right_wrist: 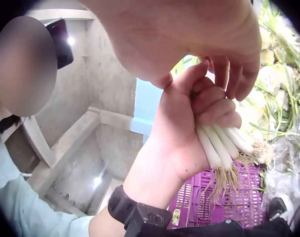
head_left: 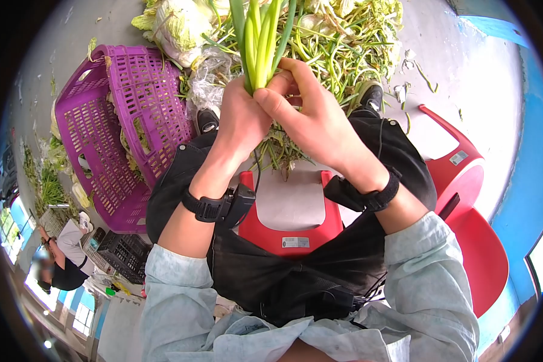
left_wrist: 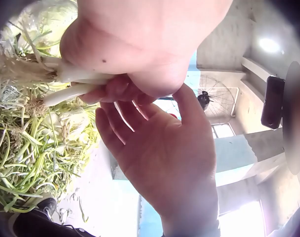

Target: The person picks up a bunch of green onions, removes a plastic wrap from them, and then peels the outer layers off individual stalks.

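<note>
A bunch of scallions [head_left: 260, 45] is in my left hand [head_left: 242, 117], green leaves pointing up and away. In the right wrist view, the curled fingers of that hand wrap the white stalks, with root ends [right_wrist: 224, 181] hanging below. My right hand [head_left: 317, 117] is beside the bunch, thumb and forefinger close to the stalks just above the left hand. Seen from the left wrist, the right hand's fingers [left_wrist: 115, 128] are loosely bent with gaps between them, reaching toward the left hand.
Loose scallions and trimmings [head_left: 338, 54] are heaped on the floor ahead, with a cabbage [head_left: 178, 30] and clear plastic [head_left: 210, 78] at their left. Purple crates [head_left: 145, 90] stand left, a red chair [head_left: 470, 241] right. Another person [head_left: 63, 256] is at far left.
</note>
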`<move>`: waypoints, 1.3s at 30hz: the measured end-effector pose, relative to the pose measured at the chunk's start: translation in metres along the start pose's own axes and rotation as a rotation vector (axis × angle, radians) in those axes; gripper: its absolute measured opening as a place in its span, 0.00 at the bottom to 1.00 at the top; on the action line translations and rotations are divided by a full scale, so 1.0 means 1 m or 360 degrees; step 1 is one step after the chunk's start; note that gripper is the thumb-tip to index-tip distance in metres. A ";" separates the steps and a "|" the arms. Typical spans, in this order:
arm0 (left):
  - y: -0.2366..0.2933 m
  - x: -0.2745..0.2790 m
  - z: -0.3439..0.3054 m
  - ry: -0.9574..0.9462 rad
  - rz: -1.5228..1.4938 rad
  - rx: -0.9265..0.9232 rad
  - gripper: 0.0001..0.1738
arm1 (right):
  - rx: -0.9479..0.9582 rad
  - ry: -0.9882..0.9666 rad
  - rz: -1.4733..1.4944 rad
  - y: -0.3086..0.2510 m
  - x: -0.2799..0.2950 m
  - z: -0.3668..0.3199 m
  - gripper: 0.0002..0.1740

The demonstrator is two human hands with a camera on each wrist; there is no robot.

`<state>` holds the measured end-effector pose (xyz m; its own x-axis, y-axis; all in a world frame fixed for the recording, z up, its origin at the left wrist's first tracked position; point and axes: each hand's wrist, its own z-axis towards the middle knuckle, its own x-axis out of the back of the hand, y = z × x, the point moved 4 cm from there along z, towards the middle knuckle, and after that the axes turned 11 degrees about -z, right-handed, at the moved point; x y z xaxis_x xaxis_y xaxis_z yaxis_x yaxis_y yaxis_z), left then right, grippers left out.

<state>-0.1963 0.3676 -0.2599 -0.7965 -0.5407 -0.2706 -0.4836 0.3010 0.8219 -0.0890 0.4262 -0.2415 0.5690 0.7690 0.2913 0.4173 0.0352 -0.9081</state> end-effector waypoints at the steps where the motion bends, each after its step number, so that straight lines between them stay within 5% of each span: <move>1: 0.001 0.001 0.000 0.0022 -0.0044 -0.0001 0.19 | -0.0022 -0.0031 0.0012 -0.002 -0.001 -0.002 0.34; 4: 0.003 0.004 0.000 0.0120 -0.0170 -0.0028 0.17 | 0.0083 0.0160 0.0080 0.004 -0.005 -0.001 0.38; 10: 0.012 0.026 0.005 0.0352 -0.0134 -0.0170 0.15 | -0.0174 -0.0164 0.0330 0.009 -0.015 -0.006 0.37; 21: 0.036 0.043 0.005 0.0336 -0.0252 -0.0406 0.17 | 0.0071 -0.0735 -0.0389 0.019 -0.055 -0.026 0.17; 24: 0.041 0.041 0.002 0.0391 -0.0233 -0.0347 0.23 | 0.0157 -0.0717 -0.0406 0.019 -0.057 -0.027 0.16; 27: 0.040 0.047 0.007 0.0333 -0.0206 -0.0445 0.14 | 0.0104 -0.0654 -0.0335 0.018 -0.056 -0.023 0.14; 34: 0.036 0.040 0.010 0.0450 -0.0263 -0.0276 0.25 | 0.0015 -0.0565 -0.0244 0.020 -0.046 -0.020 0.12; 39: 0.027 0.042 0.013 0.0429 -0.0289 -0.0221 0.22 | 0.0236 -0.0526 -0.0447 0.025 -0.044 -0.023 0.12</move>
<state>-0.2476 0.3637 -0.2556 -0.5686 -0.7691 -0.2918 -0.5398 0.0811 0.8379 -0.0868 0.3783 -0.2703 0.1818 0.8780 0.4428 0.4037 0.3440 -0.8478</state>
